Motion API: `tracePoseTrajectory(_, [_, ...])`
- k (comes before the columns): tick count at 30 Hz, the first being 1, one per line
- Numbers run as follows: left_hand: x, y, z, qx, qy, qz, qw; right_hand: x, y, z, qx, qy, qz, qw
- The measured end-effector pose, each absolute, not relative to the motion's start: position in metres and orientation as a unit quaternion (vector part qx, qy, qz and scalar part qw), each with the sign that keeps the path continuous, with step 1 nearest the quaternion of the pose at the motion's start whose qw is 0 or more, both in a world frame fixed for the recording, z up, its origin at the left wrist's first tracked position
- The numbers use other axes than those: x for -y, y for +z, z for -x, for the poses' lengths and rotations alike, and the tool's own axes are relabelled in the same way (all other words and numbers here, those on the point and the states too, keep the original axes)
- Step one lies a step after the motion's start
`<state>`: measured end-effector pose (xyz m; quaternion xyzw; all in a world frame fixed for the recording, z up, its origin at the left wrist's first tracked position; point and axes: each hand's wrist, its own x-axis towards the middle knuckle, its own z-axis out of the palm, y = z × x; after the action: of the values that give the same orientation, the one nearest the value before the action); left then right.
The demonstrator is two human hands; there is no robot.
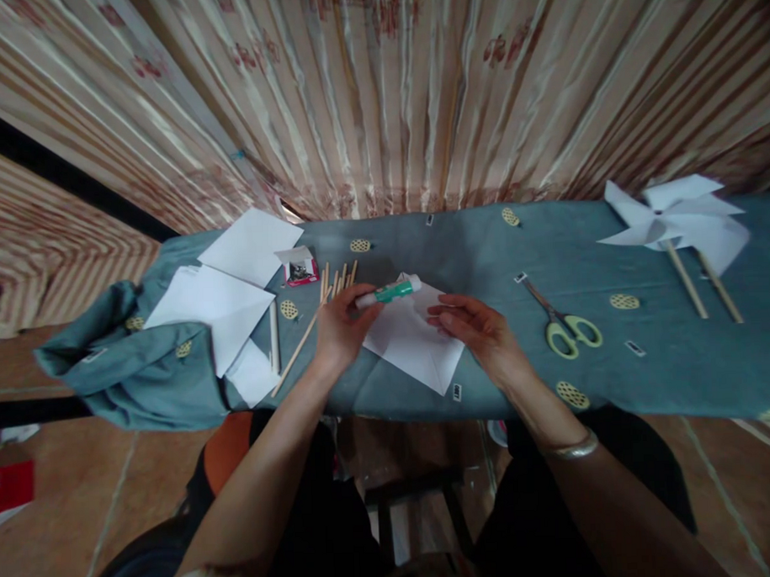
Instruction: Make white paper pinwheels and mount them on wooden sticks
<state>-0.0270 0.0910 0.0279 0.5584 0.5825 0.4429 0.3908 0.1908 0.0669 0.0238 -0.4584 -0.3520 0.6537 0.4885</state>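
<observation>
A green and white glue stick (388, 293) is gripped by my left hand (343, 328), its white end pointing to the right. Beneath it lies a square sheet of white paper (415, 342) with crease lines, turned cornerwise on the cloth. My right hand (478, 326) hovers over the right side of that sheet, fingers stretched toward the glue stick and slightly apart. Whether its fingertips touch the paper I cannot tell. Right of this hand are scissors (560, 320) with yellow-green handles, lying closed.
White sheets (212, 307) are stacked at the left beside a small open box (299, 266) of metal pieces. Several wooden sticks (299, 350) lie near my left hand. White paper pinwheels (670, 215) on sticks rest at the far right. A curtain (378, 95) hangs behind the cloth-covered table (485, 251).
</observation>
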Motion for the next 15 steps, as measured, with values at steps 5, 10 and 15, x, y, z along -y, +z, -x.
tracePoseTrajectory(5, [-0.109, 0.025, 0.044, -0.652, 0.364, -0.645, 0.162, -0.066, 0.029, -0.199, 0.370, 0.630, 0.479, 0.486])
tracePoseTrajectory(10, [-0.111, 0.020, 0.041, -0.648, 0.244, -0.719, 0.058, -0.066, 0.030, -0.206, 0.403, 0.606, 0.484, 0.486])
tracePoseTrajectory(15, [-0.102, 0.030, 0.035, -0.610, 0.227, -0.759, 0.022, -0.063, 0.023, -0.218, 0.553, 0.466, 0.544, 0.424])
